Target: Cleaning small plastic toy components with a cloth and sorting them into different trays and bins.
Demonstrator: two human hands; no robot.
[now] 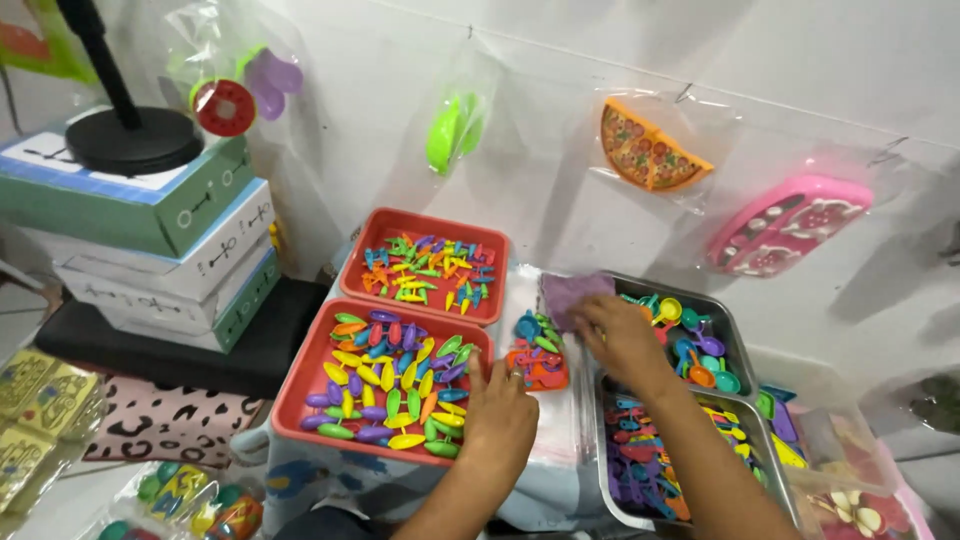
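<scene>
Nearest the lens, the left hand [497,415] is seen from the back, resting at the right rim of the nearer red tray [300,380], fingers loosely spread and closed on nothing visible; its fingertips are pointed at the small clear packet of mixed toy pieces [537,355] lying just beyond on the cloth-covered surface. Whether the fingertips touch the packet cannot be told. The tray is filled with oval toy pieces [395,385] in yellow, green, purple and orange. A second red tray [425,225], behind it, is filled with smaller pronged pieces, too small to identify.

The right hand [620,335] is placed at the near-left corner of the farther metal tray [730,335], fingers curled downward beside a purple cloth [572,295]. Its palm side is hidden, so any held item cannot be made out. Toy spoons [695,345] are held in that tray. The nearer metal tray [610,490] is partly covered by the right forearm and cut off at the lower edge; its contents are indistinct.
</scene>
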